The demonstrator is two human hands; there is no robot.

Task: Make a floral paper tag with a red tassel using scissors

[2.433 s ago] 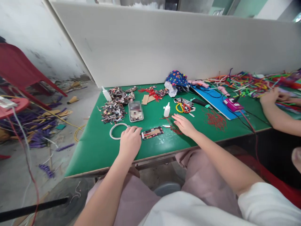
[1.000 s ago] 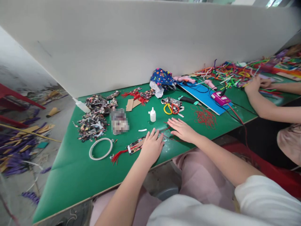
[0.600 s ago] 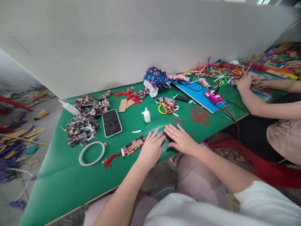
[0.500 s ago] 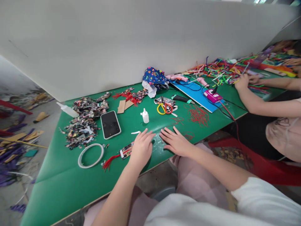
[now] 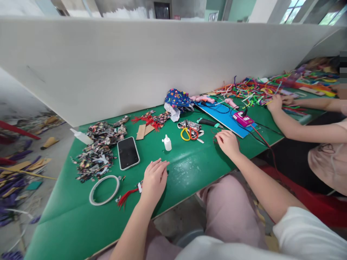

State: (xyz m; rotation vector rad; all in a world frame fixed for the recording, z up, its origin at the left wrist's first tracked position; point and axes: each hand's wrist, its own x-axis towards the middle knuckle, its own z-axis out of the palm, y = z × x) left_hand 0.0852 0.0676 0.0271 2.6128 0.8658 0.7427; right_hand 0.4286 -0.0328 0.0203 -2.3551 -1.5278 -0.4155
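My left hand [image 5: 154,179] rests open, its fingers extended, over a floral fabric strip [image 5: 142,183] with a red tassel [image 5: 126,196]. Most of that strip is hidden under the hand. Farther right, my right hand [image 5: 228,144] is curled over a tangle of red threads [image 5: 214,131]; some threads poke out beside the fingers, and the palm side is hidden. A small white glue bottle [image 5: 167,143] stands upright between the hands, toward the back. Scissors with yellow and orange handles [image 5: 189,134] lie on patterned fabric near the right hand.
The green table [image 5: 67,220] also bears a phone [image 5: 128,153], a white ring [image 5: 91,191], fabric scraps [image 5: 94,162], cardboard pieces [image 5: 141,132], a blue board [image 5: 217,113] and a magenta power box [image 5: 243,118] with cables. At right, a co-worker's hands [image 5: 275,104] touch colourful strips.
My right hand has moved right and forward from the table's middle onto the red threads, its fingers now curled. Loose threads near the front have gone from sight. The view has tilted up.
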